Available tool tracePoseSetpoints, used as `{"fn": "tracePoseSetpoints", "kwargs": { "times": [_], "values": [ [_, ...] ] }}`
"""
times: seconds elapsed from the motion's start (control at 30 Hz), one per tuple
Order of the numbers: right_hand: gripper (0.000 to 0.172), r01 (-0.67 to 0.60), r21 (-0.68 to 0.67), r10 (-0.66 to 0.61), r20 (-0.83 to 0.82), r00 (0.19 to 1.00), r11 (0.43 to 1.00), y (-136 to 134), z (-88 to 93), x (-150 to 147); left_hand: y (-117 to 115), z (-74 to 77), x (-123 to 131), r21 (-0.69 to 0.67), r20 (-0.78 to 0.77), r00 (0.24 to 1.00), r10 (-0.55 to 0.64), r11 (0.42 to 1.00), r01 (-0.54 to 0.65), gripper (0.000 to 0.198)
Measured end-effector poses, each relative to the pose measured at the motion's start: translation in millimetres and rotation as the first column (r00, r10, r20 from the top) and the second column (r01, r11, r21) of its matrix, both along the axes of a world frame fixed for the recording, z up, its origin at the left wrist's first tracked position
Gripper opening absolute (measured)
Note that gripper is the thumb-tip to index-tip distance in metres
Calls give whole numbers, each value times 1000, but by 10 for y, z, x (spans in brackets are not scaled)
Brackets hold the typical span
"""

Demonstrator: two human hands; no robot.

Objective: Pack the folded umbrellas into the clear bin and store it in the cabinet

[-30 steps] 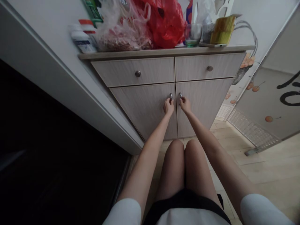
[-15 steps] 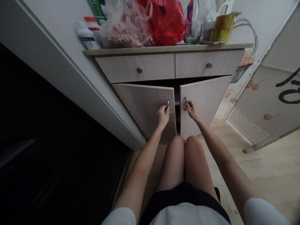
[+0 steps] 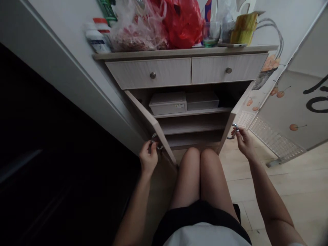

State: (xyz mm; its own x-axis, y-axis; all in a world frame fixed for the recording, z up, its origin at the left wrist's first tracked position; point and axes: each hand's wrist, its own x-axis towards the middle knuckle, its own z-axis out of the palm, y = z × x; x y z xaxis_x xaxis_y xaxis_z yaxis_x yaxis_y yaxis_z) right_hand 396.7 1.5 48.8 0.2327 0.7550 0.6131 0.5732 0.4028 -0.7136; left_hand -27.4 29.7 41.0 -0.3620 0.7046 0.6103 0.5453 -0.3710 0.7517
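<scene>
The left hand [image 3: 148, 158] is closed around the shiny metal handle [image 3: 154, 140] of the left door [image 3: 151, 123]. The right hand [image 3: 244, 141] pinches the metal ring handle [image 3: 234, 129] of the right door [image 3: 234, 114] with its fingers. Both doors stand wide open, one on each side of the person's bare knees [image 3: 200, 160].

Inside the cupboard [image 3: 191, 102] there are shelves. On the top shelf [image 3: 192, 112] sits a pale box with a lid [image 3: 168, 102], and just beside it on the right sits a see-through box [image 3: 203, 100]. The lower shelves look dark.

Above the doors are two shut drawers [image 3: 188, 71], each with a small round knob. On the surface [image 3: 184, 52] at the top are a white bottle [image 3: 96, 37], a clear bag [image 3: 135, 29], a red bag [image 3: 183, 22], a glass [image 3: 211, 33] and a yellow packet [image 3: 243, 30]. The floor [image 3: 289, 191] is light wood.
</scene>
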Motion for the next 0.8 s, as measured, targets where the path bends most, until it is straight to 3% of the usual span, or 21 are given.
{"fn": "tracePoseSetpoints", "kwargs": {
  "times": [0.17,0.3,0.47,0.63,0.7,0.8],
  "values": [
    [27,84,19,-84,-19,996,996,-302,-138,376,-221,-134,-480,58,137,952,272,958,-282,31],
    [32,311,25,-307,-103,946,950,-470,-310,697,-321,-112,-871,37,234,871,433,891,-453,19],
    [44,467,76,-417,-345,841,881,-547,-433,1058,-328,66,-1098,58,418,822,387,892,-449,6],
    [52,576,84,-458,-519,722,813,-540,-403,1367,-320,250,-1184,47,571,774,275,930,-365,10],
    [52,604,93,-447,-586,676,792,-520,-349,1459,-297,286,-1262,21,583,765,273,937,-350,11],
    [54,655,120,-413,-688,597,746,-468,-261,1582,-211,287,-1426,-1,591,726,351,901,-435,22]
  ]
}}
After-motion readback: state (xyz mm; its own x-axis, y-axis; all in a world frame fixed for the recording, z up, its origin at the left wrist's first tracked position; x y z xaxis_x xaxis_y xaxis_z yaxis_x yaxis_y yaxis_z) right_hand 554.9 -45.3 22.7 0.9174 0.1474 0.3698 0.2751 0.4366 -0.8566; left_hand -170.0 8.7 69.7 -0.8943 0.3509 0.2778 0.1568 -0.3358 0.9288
